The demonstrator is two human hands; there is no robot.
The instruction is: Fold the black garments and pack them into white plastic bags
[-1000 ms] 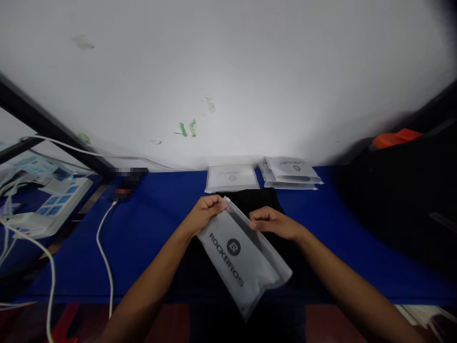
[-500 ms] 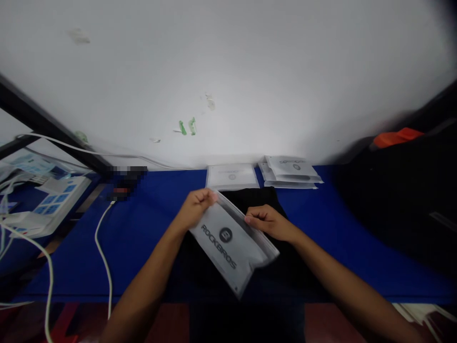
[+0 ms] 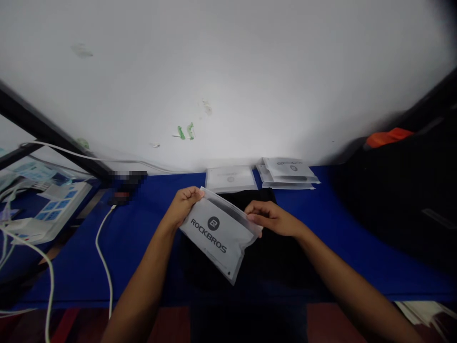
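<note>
A frosted zip bag (image 3: 210, 236) printed ROCKBROS hangs tilted between my hands, its zip edge uppermost and its right end lower. My left hand (image 3: 185, 205) pinches the bag's upper left corner between thumb and fingers. At the other end, my right hand (image 3: 273, 219) grips the zip edge near the right corner, thumb in front and a fingertip showing below. Beneath the bag lies a folded black cloth (image 3: 266, 257), partly hidden by it. Whether anything is inside the bag I cannot tell.
Against the wall lie a single frosted bag (image 3: 231, 178) and a small stack of similar bags (image 3: 289, 171). A large black item (image 3: 400, 205) with an orange patch fills the right side. White cables (image 3: 103, 252) and a power strip (image 3: 59, 209) are on the left of the blue table (image 3: 143, 238).
The bag has shifted a little left and up with my left hand. My right hand has slid along the zip edge to near the right corner.
</note>
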